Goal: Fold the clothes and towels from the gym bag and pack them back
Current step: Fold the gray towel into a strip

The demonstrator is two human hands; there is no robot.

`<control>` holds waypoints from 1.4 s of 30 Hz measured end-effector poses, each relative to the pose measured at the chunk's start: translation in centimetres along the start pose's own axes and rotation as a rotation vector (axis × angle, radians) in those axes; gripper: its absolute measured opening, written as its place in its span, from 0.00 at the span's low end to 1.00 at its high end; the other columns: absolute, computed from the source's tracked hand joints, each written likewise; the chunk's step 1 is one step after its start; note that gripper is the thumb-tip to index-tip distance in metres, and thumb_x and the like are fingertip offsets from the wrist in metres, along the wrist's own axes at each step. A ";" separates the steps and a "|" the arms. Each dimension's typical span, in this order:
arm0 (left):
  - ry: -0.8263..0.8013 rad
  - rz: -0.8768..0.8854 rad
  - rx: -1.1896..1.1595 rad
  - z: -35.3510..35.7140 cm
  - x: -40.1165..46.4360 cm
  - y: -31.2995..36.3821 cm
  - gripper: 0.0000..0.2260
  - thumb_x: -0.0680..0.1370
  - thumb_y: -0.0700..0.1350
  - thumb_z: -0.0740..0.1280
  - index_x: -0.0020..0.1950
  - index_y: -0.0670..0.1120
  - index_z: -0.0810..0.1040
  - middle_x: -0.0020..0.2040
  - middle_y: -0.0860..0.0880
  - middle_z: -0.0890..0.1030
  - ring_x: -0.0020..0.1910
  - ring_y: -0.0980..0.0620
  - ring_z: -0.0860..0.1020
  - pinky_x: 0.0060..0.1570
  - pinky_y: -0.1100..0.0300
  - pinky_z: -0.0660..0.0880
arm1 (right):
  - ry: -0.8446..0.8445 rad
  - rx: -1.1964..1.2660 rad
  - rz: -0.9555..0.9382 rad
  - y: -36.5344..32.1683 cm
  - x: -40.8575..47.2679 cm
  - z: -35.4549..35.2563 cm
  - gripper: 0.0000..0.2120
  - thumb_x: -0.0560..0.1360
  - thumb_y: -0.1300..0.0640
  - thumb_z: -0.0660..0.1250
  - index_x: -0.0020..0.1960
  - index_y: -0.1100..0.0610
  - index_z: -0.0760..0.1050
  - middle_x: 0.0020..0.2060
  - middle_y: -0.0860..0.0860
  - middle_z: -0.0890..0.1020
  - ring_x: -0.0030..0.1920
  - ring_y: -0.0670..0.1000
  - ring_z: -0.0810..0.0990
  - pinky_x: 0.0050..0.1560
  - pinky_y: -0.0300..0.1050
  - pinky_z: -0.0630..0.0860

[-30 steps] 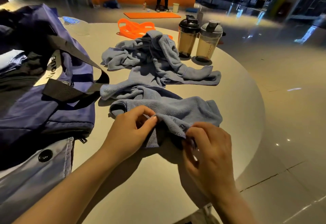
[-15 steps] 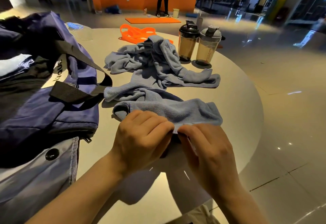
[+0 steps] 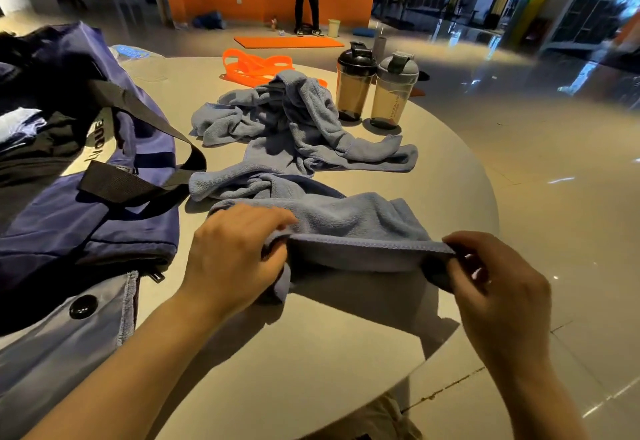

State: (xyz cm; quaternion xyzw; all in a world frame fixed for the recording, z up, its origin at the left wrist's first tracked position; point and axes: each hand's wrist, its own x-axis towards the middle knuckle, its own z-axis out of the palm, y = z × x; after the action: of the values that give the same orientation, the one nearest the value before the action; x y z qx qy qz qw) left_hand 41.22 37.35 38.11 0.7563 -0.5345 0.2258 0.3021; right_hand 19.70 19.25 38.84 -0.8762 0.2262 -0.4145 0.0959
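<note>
Two towels, two shaker bottles, one bag

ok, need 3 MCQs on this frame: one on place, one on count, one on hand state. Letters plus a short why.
1. Where is the gym bag on the table?
A. The person's left
B. The far right edge
C. Behind the bottles

2. How many shaker bottles stand on the table?
A. One
B. Two
C. Four

3. What are the hands doing with the near blue towel?
A. Both pinch its hem, pulled straight between them
B. Only the right hand touches it
C. Both lie flat on it

Answers:
1 A: the bag fills the left side of the view.
2 B: a black-lidded and a grey-lidded one stand side by side.
3 A: left hand and right hand each grip an end of the edge.
</note>
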 end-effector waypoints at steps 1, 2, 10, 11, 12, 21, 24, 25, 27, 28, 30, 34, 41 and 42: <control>-0.051 -0.043 -0.015 0.0 -0.1 -0.1 0.14 0.74 0.53 0.61 0.50 0.48 0.82 0.44 0.50 0.84 0.43 0.48 0.82 0.42 0.52 0.80 | 0.010 0.032 0.027 0.1 0.3 -0.4 0.07 0.74 0.61 0.68 0.50 0.61 0.79 0.39 0.49 0.79 0.32 0.46 0.74 0.33 0.26 0.70; -0.099 -0.087 -0.016 0.0 -0.3 -0.1 0.14 0.74 0.54 0.60 0.50 0.50 0.82 0.43 0.51 0.83 0.41 0.49 0.81 0.39 0.52 0.80 | 0.010 0.062 0.053 0.4 0.8 -0.9 0.08 0.74 0.60 0.67 0.51 0.60 0.79 0.39 0.48 0.78 0.32 0.45 0.75 0.32 0.28 0.73; -0.306 -0.180 -0.230 -0.6 -1.9 2.0 0.26 0.66 0.78 0.53 0.47 0.61 0.77 0.41 0.66 0.77 0.39 0.65 0.76 0.34 0.73 0.69 | -0.021 0.285 0.208 2.3 5.8 -3.4 0.11 0.74 0.49 0.63 0.54 0.52 0.76 0.44 0.49 0.79 0.38 0.46 0.79 0.31 0.27 0.75; -0.287 -0.082 -0.170 -0.4 -2.2 2.7 0.27 0.68 0.78 0.54 0.49 0.60 0.77 0.43 0.65 0.77 0.39 0.65 0.75 0.34 0.74 0.68 | -0.026 0.268 0.211 2.3 6.3 -3.3 0.09 0.75 0.53 0.65 0.55 0.54 0.76 0.45 0.50 0.79 0.39 0.48 0.78 0.32 0.26 0.75; -0.284 0.014 -0.112 -0.2 -2.5 3.6 0.26 0.69 0.76 0.56 0.50 0.57 0.77 0.45 0.62 0.78 0.39 0.64 0.74 0.35 0.73 0.70 | -0.037 0.243 0.212 2.4 6.7 -3.2 0.09 0.76 0.57 0.65 0.56 0.56 0.77 0.46 0.51 0.79 0.39 0.50 0.78 0.32 0.26 0.75; -0.207 -0.243 -0.112 1.3 -3.2 7.0 0.17 0.75 0.59 0.65 0.60 0.52 0.76 0.52 0.54 0.81 0.48 0.52 0.79 0.43 0.62 0.72 | -0.116 0.229 0.335 3.9 5.0 -3.8 0.09 0.76 0.58 0.68 0.56 0.57 0.76 0.45 0.51 0.79 0.33 0.49 0.80 0.26 0.30 0.73; -0.314 -0.426 -0.196 1.1 -2.7 6.4 0.19 0.75 0.51 0.70 0.65 0.54 0.71 0.55 0.53 0.76 0.54 0.51 0.77 0.51 0.61 0.72 | -0.147 0.330 0.416 4.8 4.4 -4.0 0.09 0.77 0.63 0.66 0.56 0.58 0.76 0.48 0.53 0.80 0.45 0.54 0.80 0.42 0.40 0.77; -0.344 -0.456 -0.223 1.0 -2.5 6.4 0.18 0.75 0.50 0.70 0.63 0.55 0.71 0.53 0.53 0.75 0.52 0.51 0.77 0.50 0.60 0.72 | -0.152 0.330 0.424 5.0 4.2 -4.0 0.08 0.77 0.64 0.65 0.55 0.58 0.77 0.47 0.53 0.80 0.48 0.54 0.79 0.45 0.42 0.76; -0.340 -0.526 -0.335 0.9 -1.9 6.7 0.16 0.75 0.45 0.70 0.58 0.58 0.71 0.49 0.53 0.77 0.47 0.52 0.77 0.47 0.60 0.74 | -0.125 0.289 0.413 5.1 3.9 -3.8 0.07 0.78 0.64 0.64 0.54 0.58 0.77 0.46 0.52 0.79 0.48 0.53 0.78 0.46 0.43 0.75; -0.327 -0.556 -0.414 0.8 -1.7 6.8 0.16 0.75 0.43 0.70 0.57 0.59 0.72 0.49 0.53 0.78 0.46 0.53 0.78 0.47 0.59 0.76 | -0.099 0.270 0.398 5.0 3.8 -3.8 0.07 0.78 0.63 0.64 0.54 0.58 0.77 0.46 0.52 0.79 0.47 0.52 0.78 0.44 0.41 0.74; -0.288 -0.555 -0.522 0.2 -1.0 6.9 0.17 0.75 0.38 0.69 0.56 0.60 0.75 0.51 0.55 0.78 0.47 0.57 0.77 0.49 0.61 0.78 | -0.057 0.265 0.369 4.7 4.1 -3.9 0.06 0.78 0.61 0.64 0.55 0.59 0.75 0.47 0.53 0.78 0.44 0.53 0.78 0.38 0.37 0.73; -0.215 -0.428 -0.448 -3.1 1.3 6.4 0.20 0.75 0.31 0.64 0.55 0.57 0.78 0.52 0.56 0.76 0.46 0.56 0.74 0.45 0.67 0.73 | -0.055 0.263 0.316 3.7 6.5 -5.3 0.05 0.78 0.62 0.65 0.49 0.59 0.68 0.43 0.55 0.78 0.35 0.53 0.79 0.28 0.35 0.72; 0.116 -0.307 -0.051 -12.9 9.7 4.7 0.18 0.73 0.38 0.72 0.62 0.45 0.79 0.60 0.48 0.76 0.53 0.47 0.76 0.54 0.57 0.70 | -0.053 0.211 0.049 -1.7 15.6 -10.4 0.08 0.76 0.68 0.62 0.49 0.61 0.79 0.41 0.54 0.81 0.40 0.51 0.78 0.43 0.43 0.76; 0.146 -0.305 -0.014 -14.5 11.1 4.6 0.18 0.72 0.38 0.72 0.62 0.44 0.80 0.60 0.47 0.77 0.55 0.47 0.76 0.53 0.58 0.70 | -0.021 0.189 0.018 -2.7 17.4 -11.2 0.08 0.77 0.67 0.62 0.51 0.62 0.80 0.44 0.56 0.81 0.43 0.52 0.78 0.47 0.48 0.77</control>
State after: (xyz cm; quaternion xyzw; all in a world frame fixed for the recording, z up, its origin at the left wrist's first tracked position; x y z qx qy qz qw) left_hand 40.20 38.83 56.88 0.8081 -0.3918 0.2279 0.3763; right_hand 21.55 13.56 58.77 -0.8655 0.1933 -0.4239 0.1841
